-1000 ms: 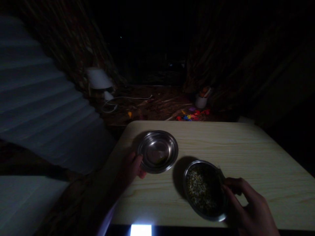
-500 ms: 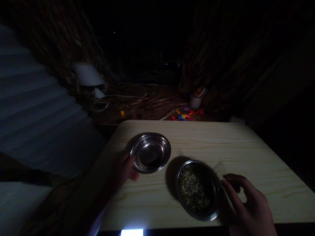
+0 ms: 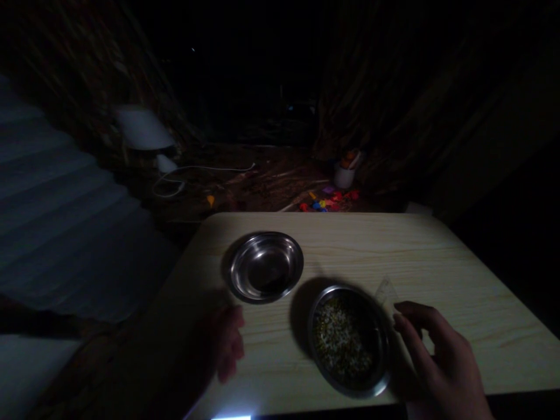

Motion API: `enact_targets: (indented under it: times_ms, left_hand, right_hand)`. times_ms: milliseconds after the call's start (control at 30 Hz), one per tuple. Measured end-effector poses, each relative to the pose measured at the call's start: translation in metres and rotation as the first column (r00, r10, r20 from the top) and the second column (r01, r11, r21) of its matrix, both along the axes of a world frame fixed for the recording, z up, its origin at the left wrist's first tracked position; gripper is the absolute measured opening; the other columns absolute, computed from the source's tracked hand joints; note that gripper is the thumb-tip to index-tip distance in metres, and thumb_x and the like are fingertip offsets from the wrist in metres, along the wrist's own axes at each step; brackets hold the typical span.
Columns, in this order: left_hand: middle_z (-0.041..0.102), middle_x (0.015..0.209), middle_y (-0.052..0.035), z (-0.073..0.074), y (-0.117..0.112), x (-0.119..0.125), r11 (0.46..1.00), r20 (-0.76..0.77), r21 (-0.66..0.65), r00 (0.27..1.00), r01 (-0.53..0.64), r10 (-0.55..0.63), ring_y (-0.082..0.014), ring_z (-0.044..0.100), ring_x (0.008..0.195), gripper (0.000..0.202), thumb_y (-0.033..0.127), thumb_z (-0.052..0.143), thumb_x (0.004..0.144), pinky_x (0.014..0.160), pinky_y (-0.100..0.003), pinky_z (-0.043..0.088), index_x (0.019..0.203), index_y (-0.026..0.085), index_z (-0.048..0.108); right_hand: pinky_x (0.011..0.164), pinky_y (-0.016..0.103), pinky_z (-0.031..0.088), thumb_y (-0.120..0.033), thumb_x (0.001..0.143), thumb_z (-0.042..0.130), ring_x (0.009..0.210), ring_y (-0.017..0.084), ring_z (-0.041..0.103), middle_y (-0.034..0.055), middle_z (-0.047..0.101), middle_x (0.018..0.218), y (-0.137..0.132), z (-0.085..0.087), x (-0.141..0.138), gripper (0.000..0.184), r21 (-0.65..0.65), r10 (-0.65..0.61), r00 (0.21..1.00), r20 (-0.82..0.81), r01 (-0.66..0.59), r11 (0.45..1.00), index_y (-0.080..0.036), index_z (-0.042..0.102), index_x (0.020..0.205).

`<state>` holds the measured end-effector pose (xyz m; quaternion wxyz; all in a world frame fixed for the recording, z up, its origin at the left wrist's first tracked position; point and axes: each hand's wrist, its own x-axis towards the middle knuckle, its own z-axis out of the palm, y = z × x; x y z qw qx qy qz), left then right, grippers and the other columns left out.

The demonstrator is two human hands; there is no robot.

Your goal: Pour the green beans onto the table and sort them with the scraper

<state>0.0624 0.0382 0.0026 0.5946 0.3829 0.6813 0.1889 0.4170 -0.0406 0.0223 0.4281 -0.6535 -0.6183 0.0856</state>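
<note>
The round steel bowl of mixed grains (image 3: 347,338) was positioned near the front edge of the pale wood-grain bench (image 3: 459,274), tilted, steadied at its right rim by the right hand (image 3: 437,361), fingers (image 3: 409,326) loosely apart. The empty shallow steel dish (image 3: 266,267) stood nearer the left edge. The left hand (image 3: 225,344) was held apart from it, fingers curled, clamped on nothing.

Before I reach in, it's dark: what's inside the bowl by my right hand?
The bowl holds small pale and greenish grains, too dim to identify. Its bottom beneath them is covered.
</note>
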Motion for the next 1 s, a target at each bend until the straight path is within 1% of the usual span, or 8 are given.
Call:
enact_targets:
  times_ms: [133,300,367,433,500,567,667,1000]
  left_hand:
    - [0.061,0.066,-0.0028,0.010,-0.043,0.049,0.989,0.225,0.123,0.968,0.085,-0.111,-0.0105,0.051,0.044,0.078,0.071,0.051,0.085,0.038,-0.013,0.034,0.136,0.014,0.038]
    - [0.068,0.099,-0.0129,0.007,-0.040,0.097,0.958,0.303,-0.119,0.928,0.262,-0.217,-0.0122,0.059,0.048,0.083,0.046,0.041,0.104,0.035,-0.014,0.043,0.158,0.024,-0.017]
    - [0.045,0.147,-0.0286,0.002,-0.033,0.106,0.940,0.323,-0.150,0.914,0.307,-0.247,-0.0119,0.063,0.053,0.088,0.045,0.042,0.103,0.037,-0.013,0.047,0.156,0.026,-0.025]
    - [0.011,0.164,-0.0262,0.002,-0.027,0.111,0.936,0.357,-0.141,0.899,0.322,-0.255,-0.0120,0.065,0.055,0.086,0.045,0.042,0.100,0.037,-0.013,0.047,0.157,0.030,-0.020]
    - [0.028,0.157,-0.0304,0.005,-0.022,0.113,0.945,0.404,-0.099,0.880,0.312,-0.249,-0.0140,0.065,0.054,0.075,0.041,0.040,0.101,0.037,-0.015,0.048,0.158,0.023,-0.006]
    - [0.064,0.111,-0.0249,0.011,-0.019,0.113,0.946,0.378,-0.077,0.887,0.314,-0.264,-0.0167,0.064,0.052,0.063,0.034,0.034,0.104,0.040,-0.016,0.049,0.155,0.014,0.002]
    - [0.058,0.057,-0.0035,0.021,-0.013,0.111,0.949,0.307,-0.045,0.908,0.313,-0.285,-0.0179,0.062,0.049,0.055,0.027,0.030,0.106,0.041,-0.015,0.048,0.153,0.012,0.006]
    - [0.064,0.064,-0.0057,0.039,0.027,0.112,0.916,0.165,0.313,0.935,0.252,-0.314,-0.0247,0.066,0.053,0.039,0.027,0.040,0.098,0.039,-0.023,0.052,0.134,0.013,0.045]
  right_hand:
    - [0.054,0.020,0.057,-0.040,0.098,0.061,0.077,0.019,0.076,0.0051,0.081,0.093,0.005,0.002,-0.003,0.020,-0.011,-0.006,1.000,-0.023,0.005,1.000,-0.023,0.072,0.103]
    - [0.054,0.019,0.057,-0.042,0.097,0.062,0.065,0.015,0.072,0.0034,0.080,0.089,0.002,0.005,0.003,0.023,-0.013,-0.048,0.998,-0.048,0.047,0.999,-0.024,0.072,0.105]
    - [0.057,0.019,0.058,-0.044,0.097,0.063,0.063,0.015,0.072,0.0028,0.079,0.085,-0.002,0.005,0.008,0.024,-0.015,-0.079,0.995,-0.061,0.079,0.997,-0.024,0.073,0.104]
    - [0.059,0.019,0.059,-0.046,0.096,0.064,0.064,0.015,0.071,0.0024,0.077,0.082,-0.005,0.003,0.012,0.025,-0.024,-0.112,0.989,-0.096,0.110,0.994,-0.024,0.073,0.104]
    - [0.060,0.020,0.059,-0.048,0.094,0.066,0.065,0.015,0.071,0.0030,0.077,0.083,-0.007,0.002,0.016,0.027,-0.038,-0.150,0.977,-0.155,0.145,0.989,-0.024,0.074,0.105]
    - [0.059,0.020,0.059,-0.049,0.092,0.068,0.066,0.016,0.072,0.0046,0.077,0.088,-0.008,0.001,0.019,0.029,-0.050,-0.188,0.958,-0.218,0.181,0.982,-0.024,0.074,0.105]
    - [0.057,0.021,0.059,-0.052,0.089,0.070,0.066,0.017,0.071,0.0053,0.076,0.085,-0.008,0.001,0.022,0.033,-0.059,-0.255,0.920,-0.298,0.249,0.967,-0.023,0.074,0.106]
    - [0.054,0.025,0.053,-0.056,0.084,0.074,0.059,0.015,0.061,0.0001,0.064,0.068,0.000,0.013,0.025,0.041,-0.030,-0.364,0.806,-0.467,0.397,0.917,-0.020,0.073,0.102]
